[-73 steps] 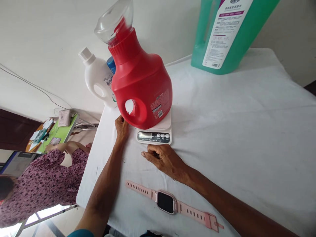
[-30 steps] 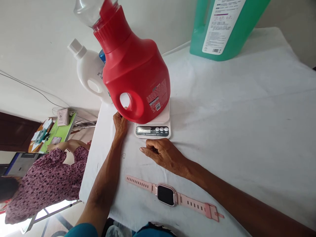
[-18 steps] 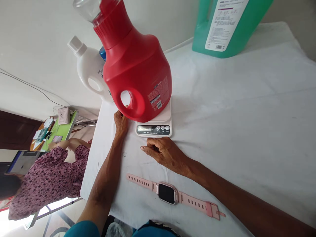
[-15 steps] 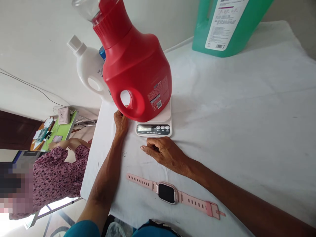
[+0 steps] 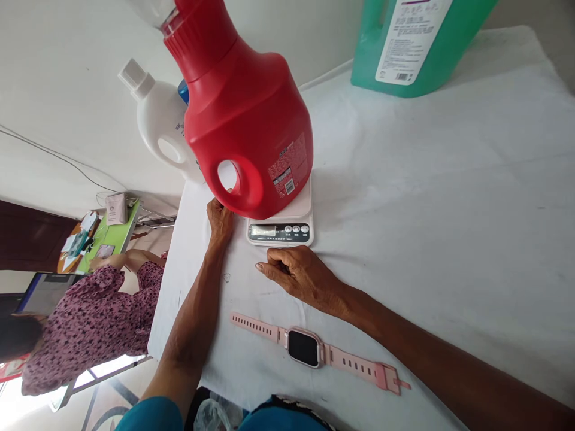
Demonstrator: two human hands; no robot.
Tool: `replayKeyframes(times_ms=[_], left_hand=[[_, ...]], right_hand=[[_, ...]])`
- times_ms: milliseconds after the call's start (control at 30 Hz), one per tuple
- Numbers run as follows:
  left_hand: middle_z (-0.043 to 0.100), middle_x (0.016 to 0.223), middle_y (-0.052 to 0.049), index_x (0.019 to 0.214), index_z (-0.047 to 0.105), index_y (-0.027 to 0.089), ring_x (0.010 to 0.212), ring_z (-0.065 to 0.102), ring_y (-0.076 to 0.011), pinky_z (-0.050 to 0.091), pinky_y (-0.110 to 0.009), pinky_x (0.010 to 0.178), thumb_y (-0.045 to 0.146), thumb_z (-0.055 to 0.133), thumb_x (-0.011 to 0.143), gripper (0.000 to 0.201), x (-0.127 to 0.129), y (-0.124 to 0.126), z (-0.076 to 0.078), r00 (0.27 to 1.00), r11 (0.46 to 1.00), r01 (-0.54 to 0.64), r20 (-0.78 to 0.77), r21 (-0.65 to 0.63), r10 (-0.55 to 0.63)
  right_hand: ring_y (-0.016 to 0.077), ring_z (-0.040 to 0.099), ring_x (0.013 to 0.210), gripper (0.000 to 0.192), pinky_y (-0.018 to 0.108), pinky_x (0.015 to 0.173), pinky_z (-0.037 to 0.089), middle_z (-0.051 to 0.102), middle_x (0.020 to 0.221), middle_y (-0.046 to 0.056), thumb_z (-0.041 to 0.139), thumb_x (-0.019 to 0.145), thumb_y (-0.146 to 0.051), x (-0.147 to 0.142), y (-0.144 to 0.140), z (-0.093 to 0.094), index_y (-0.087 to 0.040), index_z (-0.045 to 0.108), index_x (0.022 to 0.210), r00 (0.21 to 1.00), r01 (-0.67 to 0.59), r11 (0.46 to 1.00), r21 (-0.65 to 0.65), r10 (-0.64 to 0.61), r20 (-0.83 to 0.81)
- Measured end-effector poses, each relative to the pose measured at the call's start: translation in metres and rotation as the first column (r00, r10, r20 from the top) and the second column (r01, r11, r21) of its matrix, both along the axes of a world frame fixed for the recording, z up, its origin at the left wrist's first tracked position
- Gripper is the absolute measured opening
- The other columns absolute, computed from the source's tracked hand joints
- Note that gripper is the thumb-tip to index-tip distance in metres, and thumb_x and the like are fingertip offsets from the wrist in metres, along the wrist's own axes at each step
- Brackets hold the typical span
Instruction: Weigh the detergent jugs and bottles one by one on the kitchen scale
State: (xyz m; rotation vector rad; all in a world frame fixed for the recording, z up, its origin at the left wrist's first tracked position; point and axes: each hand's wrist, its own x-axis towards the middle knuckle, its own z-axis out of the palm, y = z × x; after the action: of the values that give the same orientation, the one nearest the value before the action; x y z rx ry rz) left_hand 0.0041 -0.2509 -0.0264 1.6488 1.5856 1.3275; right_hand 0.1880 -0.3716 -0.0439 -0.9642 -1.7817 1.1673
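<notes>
A large red detergent bottle (image 5: 251, 126) with a moulded handle stands on a white digital kitchen scale (image 5: 303, 206), whose display and round buttons face me. My left hand (image 5: 220, 221) rests on the cloth beside the bottle's lower left side, its fingers bent and mostly hidden behind the bottle. Just in front of the scale lies my right hand (image 5: 300, 275), its fingers curled in with the thumb stretched out, holding nothing. A pink smartwatch (image 5: 303, 347) with its strap laid out flat is on the cloth closer to me.
A white bottle (image 5: 162, 123) and a blue cap (image 5: 183, 91) are behind the red bottle. At the back right stands a green jug (image 5: 422, 54). White cloth (image 5: 426, 209) covers the table. A person in a patterned top (image 5: 99, 329) sits by a green table (image 5: 121, 230) at left.
The view has shifted slightly, so the bottles and scale sit a little higher. Both hands keep their places, and the person at left has shifted slightly.
</notes>
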Motion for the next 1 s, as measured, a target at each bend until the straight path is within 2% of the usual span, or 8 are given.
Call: replayKeyframes(times_ms=[167,400,600,767,1000], left_hand=[[0.025,0.059,0.003,0.057,0.03,0.019,0.065,0.021,-0.0106,0.023,-0.027,0.055,0.026,0.061,0.074,0.036,-0.0005,0.0009,-0.0007,1.0,1.0,-0.013,0.028,0.001,0.013],[0.022,0.06,0.003,0.058,0.027,0.019,0.066,0.019,-0.0113,0.023,-0.027,0.055,0.028,0.058,0.076,0.036,-0.0001,0.0,0.0005,1.0,1.0,0.009,-0.02,-0.001,-0.009],[0.026,0.06,0.003,0.058,0.032,0.019,0.065,0.021,-0.0101,0.022,-0.027,0.056,0.029,0.059,0.074,0.033,-0.0039,0.0043,-0.0061,1.0,1.0,0.009,-0.001,0.023,-0.009],[0.024,0.059,0.004,0.057,0.03,0.019,0.064,0.019,-0.0099,0.02,-0.027,0.055,0.029,0.061,0.073,0.036,-0.0049,0.0056,-0.0075,1.0,0.999,0.025,0.009,0.032,-0.026],[0.021,0.058,0.004,0.058,0.028,0.019,0.064,0.017,-0.01,0.018,-0.027,0.055,0.026,0.057,0.076,0.035,-0.0051,0.0058,-0.008,0.998,0.997,0.042,-0.048,0.069,-0.038]], right_hand=[[0.009,0.026,0.055,0.045,0.029,0.059,0.024,0.03,0.058,-0.006,0.052,0.098,-0.039,0.0001,-0.0001,-0.0019,-0.021,0.027,0.065,1.0,-0.001,1.0,0.017,0.001,0.007],[0.009,0.026,0.055,0.046,0.028,0.059,0.025,0.031,0.058,-0.006,0.053,0.098,-0.041,-0.0003,-0.0007,-0.0026,-0.021,0.028,0.065,1.0,-0.008,1.0,-0.002,0.008,0.017],[0.0092,0.026,0.055,0.045,0.028,0.059,0.025,0.032,0.058,-0.006,0.053,0.098,-0.04,-0.0002,-0.0006,-0.0029,-0.021,0.028,0.065,1.0,0.002,1.0,0.018,-0.002,0.012],[0.0089,0.027,0.055,0.045,0.027,0.059,0.025,0.032,0.058,-0.006,0.053,0.098,-0.041,-0.0003,-0.0001,-0.0026,-0.021,0.028,0.065,1.0,-0.005,1.0,0.017,0.004,0.015],[0.0092,0.026,0.056,0.045,0.027,0.06,0.025,0.032,0.058,-0.006,0.053,0.098,-0.039,-0.0005,0.0,-0.0032,-0.021,0.027,0.066,1.0,-0.003,1.0,0.028,0.002,0.019]])
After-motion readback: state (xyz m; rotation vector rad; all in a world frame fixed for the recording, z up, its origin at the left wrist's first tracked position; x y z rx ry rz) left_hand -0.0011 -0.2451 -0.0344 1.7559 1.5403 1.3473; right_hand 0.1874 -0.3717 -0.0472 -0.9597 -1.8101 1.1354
